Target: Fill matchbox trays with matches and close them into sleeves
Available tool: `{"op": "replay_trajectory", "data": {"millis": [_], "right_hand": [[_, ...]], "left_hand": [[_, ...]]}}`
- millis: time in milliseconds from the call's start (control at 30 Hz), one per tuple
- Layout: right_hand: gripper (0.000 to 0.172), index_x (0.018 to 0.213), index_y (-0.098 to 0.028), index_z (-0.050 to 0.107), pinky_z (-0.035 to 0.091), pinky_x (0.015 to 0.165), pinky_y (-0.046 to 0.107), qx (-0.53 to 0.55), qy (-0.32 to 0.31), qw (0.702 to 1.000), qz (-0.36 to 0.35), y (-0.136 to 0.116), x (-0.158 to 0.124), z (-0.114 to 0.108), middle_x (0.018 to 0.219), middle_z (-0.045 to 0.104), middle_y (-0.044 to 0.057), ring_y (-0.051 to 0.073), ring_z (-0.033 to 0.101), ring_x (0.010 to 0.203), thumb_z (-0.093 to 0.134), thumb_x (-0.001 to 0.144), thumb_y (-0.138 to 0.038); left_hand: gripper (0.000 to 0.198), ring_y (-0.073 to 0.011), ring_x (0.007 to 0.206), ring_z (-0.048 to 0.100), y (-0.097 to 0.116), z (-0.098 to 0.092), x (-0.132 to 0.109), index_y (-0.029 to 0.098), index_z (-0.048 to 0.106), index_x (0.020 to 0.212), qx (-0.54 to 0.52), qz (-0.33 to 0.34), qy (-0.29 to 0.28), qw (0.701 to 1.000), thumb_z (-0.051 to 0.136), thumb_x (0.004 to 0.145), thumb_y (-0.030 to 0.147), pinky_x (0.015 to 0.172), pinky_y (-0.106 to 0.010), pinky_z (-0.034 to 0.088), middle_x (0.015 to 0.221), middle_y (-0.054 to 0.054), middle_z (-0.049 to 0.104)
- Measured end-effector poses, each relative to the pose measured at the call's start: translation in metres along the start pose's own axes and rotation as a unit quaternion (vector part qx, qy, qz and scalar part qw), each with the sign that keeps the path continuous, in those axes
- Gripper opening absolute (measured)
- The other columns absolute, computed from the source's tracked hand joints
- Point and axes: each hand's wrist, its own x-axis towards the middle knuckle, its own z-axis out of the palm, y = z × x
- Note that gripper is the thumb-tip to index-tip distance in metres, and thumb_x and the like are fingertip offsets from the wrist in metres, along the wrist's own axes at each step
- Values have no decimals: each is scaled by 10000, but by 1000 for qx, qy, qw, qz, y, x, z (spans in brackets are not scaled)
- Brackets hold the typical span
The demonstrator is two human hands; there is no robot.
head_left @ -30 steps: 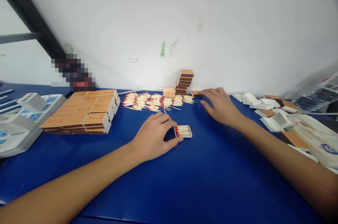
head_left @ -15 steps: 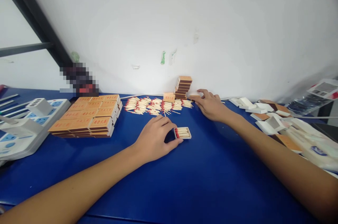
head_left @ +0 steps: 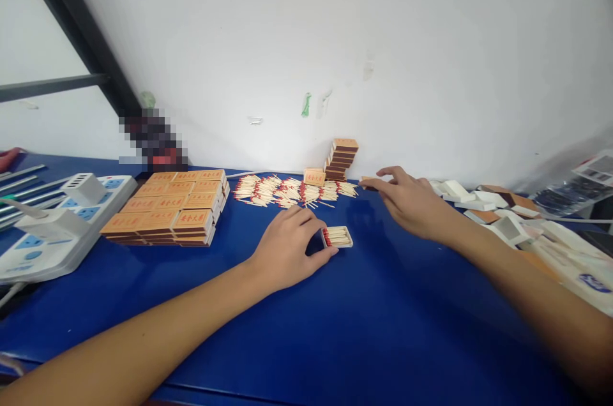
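Left fingers [head_left: 320, 258] hold the match tray [head_left: 338, 237], right fingers [head_left: 401, 175] pinch a matchbox cover [head_left: 370, 180] at its one o'clock; covering likely needs straight aim next.

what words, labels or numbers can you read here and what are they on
"安全火柴", in red, clearest on the front matchbox of the left stack
Lone matchbox beside the tower: red characters, too small
Box in the right hand: nothing readable
Soft pack at right: blue logo, too blurred
White label at far right: print too small
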Motion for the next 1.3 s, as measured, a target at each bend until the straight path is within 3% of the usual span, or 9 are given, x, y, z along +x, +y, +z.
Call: {"op": "replay_trajectory", "data": {"millis": [100, 233, 333, 433, 533, 667, 867, 1300], "right_hand": [[500, 1475, -355, 575, 517, 909, 559, 6, -38, 998, -48, -15, -34, -13, 1395, 571, 164, 354, 637, 1193, 273, 1079, -313], [533, 1573, -407, 457, 541, 852, 494, 47, -87, 993, -62, -25, -54, -18, 1373, 625, 134, 302, 682, 1097, 257, 1087, -320], [549, 1590, -333, 453, 506, 977, 595, 75, -59, 995, -27, -19, -49, -14, 1384, 646, 150, 376, 601, 1266, 389, 1070, -497], [534, 1439, -280, 616, 474, 1051, 616, 143, -63, 987, -31, -9, -41, -9, 1379, 661, 144, 381, 556, 1320, 499, 1021, -592], [418, 1274, -272, 709, 506, 1026, 560, 205, -79, 974, -63, -6, -39, -6, 1258, 712, 117, 334, 600, 1224, 540, 1017, -555], [371, 1232, -258, 717, 524, 978, 531, 225, -54, 970, -77, -18, -41, -4, 1168, 723, 113, 319, 605, 1148, 597, 1004, -525], [350, 1254, -247, 691, 524, 987, 507, 237, -29, 967, -92, -37, -42, -2, 1174, 702, 117, 308, 603, 1139, 605, 1015, -487], [333, 1283, -253, 643, 579, 956, 454, 287, -6, 955, -79, -39, -45, -1, 1247, 664, 120, 273, 669, 1100, 572, 1035, -464]], "left_hand": [[283, -271, 997, 653, -2, 0, 1, 172, 734, 1040, 10, -21, 18, 1000, 745, 929, 432, 949, -451, 540, 999, -78, 712], [280, -276, 1011, 651, -5, -1, 3, 172, 737, 1037, 19, -27, 20, 999, 748, 928, 430, 957, -454, 539, 991, -80, 713], [278, -287, 1030, 653, -7, -3, 5, 171, 740, 1038, 21, -28, 12, 999, 742, 934, 429, 962, -462, 537, 1004, -92, 719], [268, -291, 1045, 656, -10, -5, 7, 176, 738, 1029, 21, -37, 8, 999, 746, 935, 427, 975, -464, 527, 1021, -94, 727], [248, -282, 1031, 659, -12, -5, 8, 189, 732, 1010, 12, -40, 5, 999, 762, 926, 420, 963, -453, 526, 1012, -78, 734], [242, -265, 986, 655, -13, -4, 8, 193, 726, 998, -1, -38, 3, 999, 777, 918, 416, 936, -441, 525, 972, -61, 735], [223, -257, 961, 656, -13, -4, 8, 205, 735, 1025, -26, -33, -4, 999, 793, 911, 388, 908, -430, 523, 966, -53, 749], [315, -250, 994, 654, -16, -7, 8, 220, 748, 1155, -71, -13, -26, 997, 810, 899, 394, 934, -433, 528, 998, -53, 765]]}}
